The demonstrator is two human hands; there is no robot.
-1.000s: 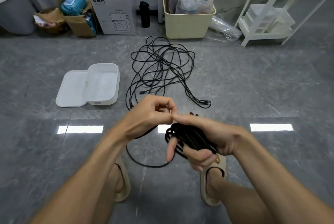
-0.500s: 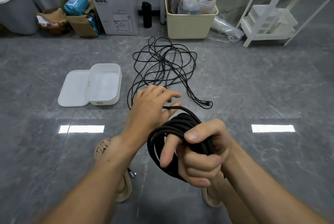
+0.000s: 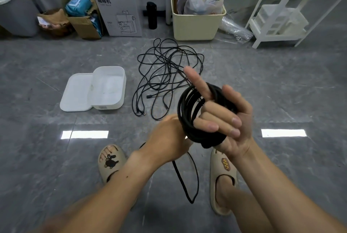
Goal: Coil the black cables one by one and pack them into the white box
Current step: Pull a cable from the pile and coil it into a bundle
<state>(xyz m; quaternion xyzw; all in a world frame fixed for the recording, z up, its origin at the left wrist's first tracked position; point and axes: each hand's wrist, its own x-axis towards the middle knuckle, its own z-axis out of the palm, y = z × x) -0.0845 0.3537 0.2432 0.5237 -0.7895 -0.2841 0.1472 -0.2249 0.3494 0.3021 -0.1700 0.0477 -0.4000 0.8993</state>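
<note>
Since half a second ago the right hand point(image 3: 223, 120) has opened out, forefinger straight up through the coil point(image 3: 195, 120); its other fingers point(image 3: 216, 121) curl round the loops. The left hand point(image 3: 169, 137) grips the trailing cable point(image 3: 187, 182) below. The cable looks limp and springy, so I'd pinch across all the loops. The white box point(image 3: 107, 88) sits open on the floor.
</note>
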